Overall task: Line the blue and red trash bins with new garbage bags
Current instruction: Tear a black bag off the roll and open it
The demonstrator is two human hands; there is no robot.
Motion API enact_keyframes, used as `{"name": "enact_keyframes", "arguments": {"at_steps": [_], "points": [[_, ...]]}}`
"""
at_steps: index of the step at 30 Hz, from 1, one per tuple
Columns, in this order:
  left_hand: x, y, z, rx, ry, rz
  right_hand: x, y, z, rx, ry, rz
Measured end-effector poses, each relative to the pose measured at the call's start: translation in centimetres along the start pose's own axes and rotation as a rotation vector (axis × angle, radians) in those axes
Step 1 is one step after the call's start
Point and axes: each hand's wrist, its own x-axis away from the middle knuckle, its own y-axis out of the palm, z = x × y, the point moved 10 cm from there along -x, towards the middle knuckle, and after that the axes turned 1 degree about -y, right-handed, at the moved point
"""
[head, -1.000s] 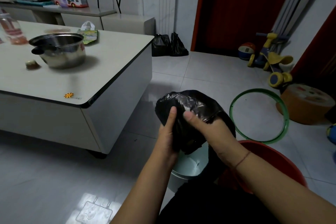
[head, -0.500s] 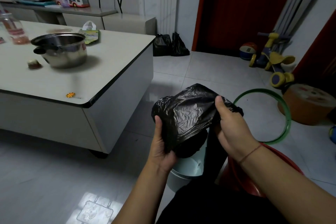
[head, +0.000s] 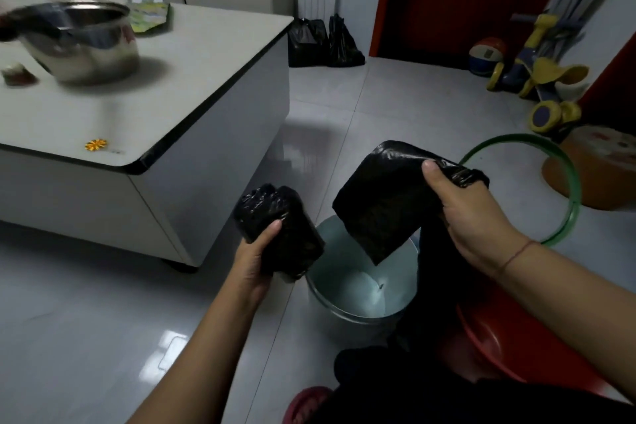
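My left hand [head: 256, 256] grips a black roll of garbage bags [head: 278, 227] just left of the pale blue bin [head: 347, 315]. My right hand [head: 468, 213] pinches the top of a single folded black bag [head: 382, 200], which hangs flat above the blue bin's open mouth. The two black bundles are apart, with a gap between them. The blue bin stands on the floor and shows a bare inside. The red bin [head: 509, 351] sits to its right, partly hidden under my right forearm.
A white low table [head: 192, 55] with a steel pot [head: 79, 41] stands at the left. A green hoop [head: 571, 182], an orange stool [head: 605, 175] and a ride-on toy [head: 547, 79] lie at the right. Two tied black bags [head: 323, 41] sit by the red door.
My hands have pulled apart: one bag came off the roll and went right with my right hand, while my left hand kept the roll. The view tilted down.
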Motion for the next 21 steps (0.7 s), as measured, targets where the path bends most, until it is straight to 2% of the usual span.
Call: {"name": "enact_keyframes", "arguments": {"at_steps": [5,11,17,21], "points": [[-4.4,-6.1,-1.6,-0.119,0.09,0.18,-1.5,0.8,3.1,0.094,-0.005,-0.061],[-8.5,-11.9,-4.4,-0.267,0.099,0.419,-3.2,0.2,7.2,0.093,-0.033,-0.094],[-11.5,-14.9,-10.9,-0.433,-0.014,0.441,-4.2,-0.9,12.8,0.141,0.007,-0.156],[-10.5,-16.4,-13.3,-0.58,0.049,0.479,-4.5,-1.3,15.4,0.116,0.035,-0.219]]}}
